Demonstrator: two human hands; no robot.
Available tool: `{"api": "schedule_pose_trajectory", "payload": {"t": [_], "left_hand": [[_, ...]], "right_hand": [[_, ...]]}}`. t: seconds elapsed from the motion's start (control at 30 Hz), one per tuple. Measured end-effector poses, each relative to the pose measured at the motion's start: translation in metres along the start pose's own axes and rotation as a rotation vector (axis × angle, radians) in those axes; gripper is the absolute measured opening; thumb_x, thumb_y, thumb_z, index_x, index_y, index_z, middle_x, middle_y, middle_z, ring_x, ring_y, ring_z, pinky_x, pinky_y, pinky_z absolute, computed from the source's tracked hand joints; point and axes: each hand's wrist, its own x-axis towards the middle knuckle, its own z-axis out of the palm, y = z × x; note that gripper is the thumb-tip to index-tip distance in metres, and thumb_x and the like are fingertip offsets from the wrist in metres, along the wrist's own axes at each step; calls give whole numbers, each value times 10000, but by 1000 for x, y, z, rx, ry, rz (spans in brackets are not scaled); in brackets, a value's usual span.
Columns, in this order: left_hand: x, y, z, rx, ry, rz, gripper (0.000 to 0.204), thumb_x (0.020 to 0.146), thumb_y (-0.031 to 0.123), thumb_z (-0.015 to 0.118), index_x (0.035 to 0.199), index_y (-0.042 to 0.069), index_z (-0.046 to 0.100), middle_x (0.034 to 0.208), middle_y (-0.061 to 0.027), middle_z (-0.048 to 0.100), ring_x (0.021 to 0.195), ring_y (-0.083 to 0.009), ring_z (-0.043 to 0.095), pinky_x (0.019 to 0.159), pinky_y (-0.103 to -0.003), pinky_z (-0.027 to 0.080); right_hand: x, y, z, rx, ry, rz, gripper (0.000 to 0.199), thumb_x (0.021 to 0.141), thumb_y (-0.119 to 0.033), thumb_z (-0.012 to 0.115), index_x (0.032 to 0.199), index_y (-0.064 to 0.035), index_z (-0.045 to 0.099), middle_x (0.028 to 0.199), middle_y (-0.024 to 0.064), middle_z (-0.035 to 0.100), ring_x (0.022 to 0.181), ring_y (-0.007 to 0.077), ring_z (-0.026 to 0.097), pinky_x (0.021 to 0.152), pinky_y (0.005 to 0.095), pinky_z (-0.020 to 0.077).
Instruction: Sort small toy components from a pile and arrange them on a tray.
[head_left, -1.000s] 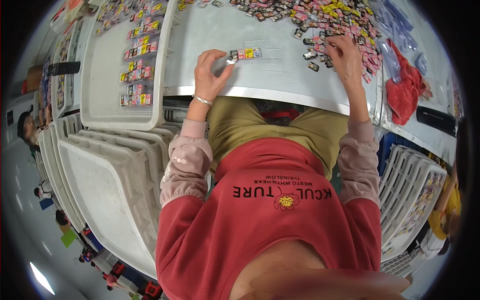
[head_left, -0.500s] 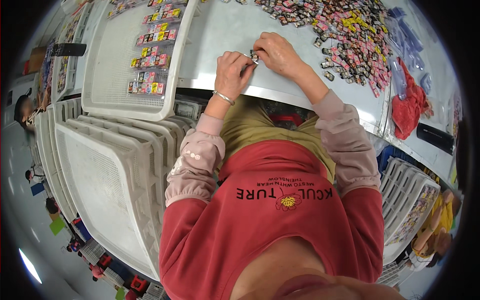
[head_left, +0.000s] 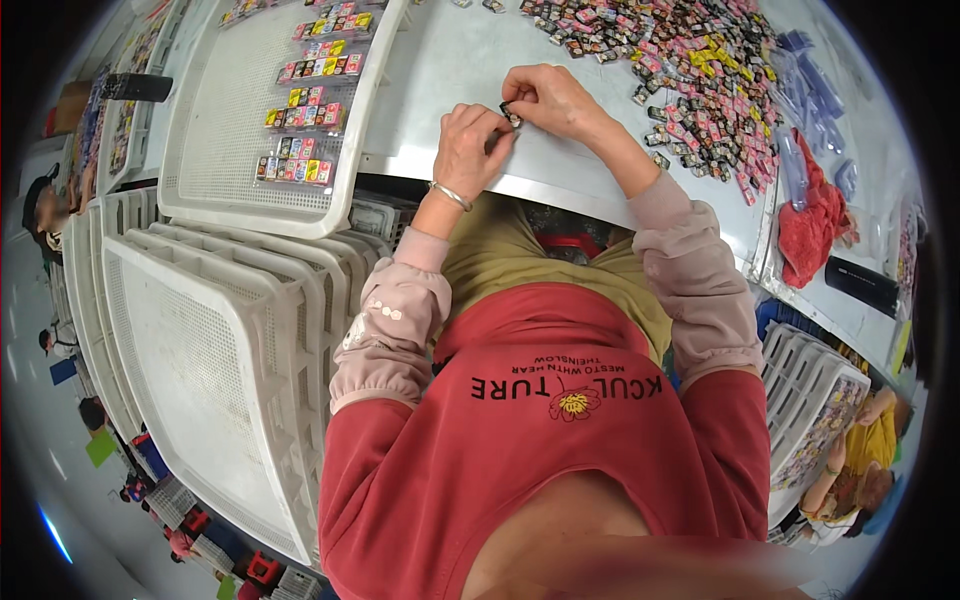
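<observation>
Close together over the near part of the metal table (head_left: 420,120), my two hands meet at a small dark block (head_left: 511,116) with a printed face. My left hand (head_left: 468,146) has curled fingers, thumb and forefinger at the block's left side. From the right, my right hand (head_left: 553,100) pinches the same block, its fingertips partly covering it. Similar small blocks in black, pink and yellow lie in a loose heap (head_left: 700,90) beyond my right hand.
A white perforated tray (head_left: 345,190) at the left carries clear packs (head_left: 297,170) filled with coloured blocks. White trays (head_left: 190,330) are stacked below it. At the right lie clear plastic pieces (head_left: 820,85), a red cloth (head_left: 812,225) and a black case (head_left: 862,286).
My hands stay together with only slight finger shifts, and the dark block shows more between them. The whole view has turned a little.
</observation>
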Motion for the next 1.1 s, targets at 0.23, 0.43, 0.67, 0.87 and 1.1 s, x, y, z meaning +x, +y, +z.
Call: {"api": "schedule_pose_trajectory", "payload": {"t": [0.23,0.43,0.67,0.87,1.1], "left_hand": [[15,15,-13,-733,87,-441,128,860,126,638,899,8,607,845,-35,640,734,-101,600,681,-252,485],[41,52,-29,-1317,107,-518,220,892,116,613,1065,-17,588,841,-54,641,748,-122,609,729,-270,528],[49,71,-42,-1194,59,-487,217,870,97,639,1045,-32,629,888,-79,665,746,-118,624,721,-265,546],[50,81,-49,-1248,46,-552,233,853,85,659,1055,-23,619,904,-75,660,760,-117,626,688,-250,532],[55,72,-40,-1243,-58,-637,227,855,98,656,1047,-16,616,895,-68,644,745,-127,615,689,-277,538]], "right_hand": [[-22,-14,-28,929,23,201,195,854,-113,650,1021,-17,617,831,33,647,707,108,626,667,248,510],[-40,-29,-37,1041,64,91,180,858,-111,647,1017,-28,626,824,25,645,760,104,631,709,238,507],[-56,-60,-54,805,191,64,156,845,-87,659,983,-15,661,846,12,626,768,89,608,698,220,490],[-67,-71,-64,280,229,-164,179,802,-45,689,964,28,671,925,34,608,823,96,603,705,218,487],[-60,-52,-61,674,213,47,199,801,-58,689,981,25,669,968,51,636,805,97,609,730,226,497]]}}
